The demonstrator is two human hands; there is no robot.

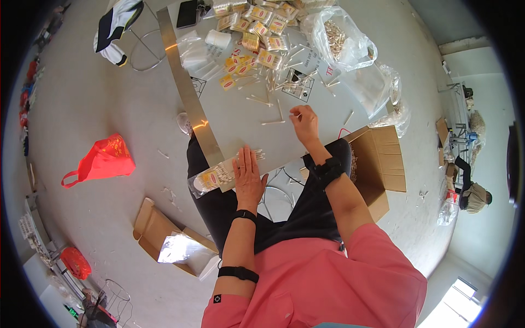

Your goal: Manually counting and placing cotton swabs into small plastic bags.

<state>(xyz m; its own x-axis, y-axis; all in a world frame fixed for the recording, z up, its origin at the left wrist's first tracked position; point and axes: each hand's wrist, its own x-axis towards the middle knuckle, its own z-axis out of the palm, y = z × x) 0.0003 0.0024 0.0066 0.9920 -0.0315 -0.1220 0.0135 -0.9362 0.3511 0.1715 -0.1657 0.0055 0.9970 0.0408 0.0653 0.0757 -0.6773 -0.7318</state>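
My left hand [249, 177] lies flat, fingers stretched, over a row of cotton swabs at the table's near edge. The swabs sit partly inside a clear plastic bag [197, 185] with a yellow card [210, 179], and some white tips stick out to the right of my fingers. Above the table to the right, my right hand [305, 123] is closed, thumb and fingers curled together; whether anything small is between them is hidden. Loose cotton swabs [272, 122] lie just left of it, and a single swab [349, 117] lies to its right.
Filled swab packets [268, 27] are heaped at the far side, beside a plastic bag of loose swabs [334, 41]. Yellow cards [235, 65] and empty clear bags [199, 57] lie at the left. An open cardboard box [388, 158] stands by my right knee; another box [164, 235] is on the floor.
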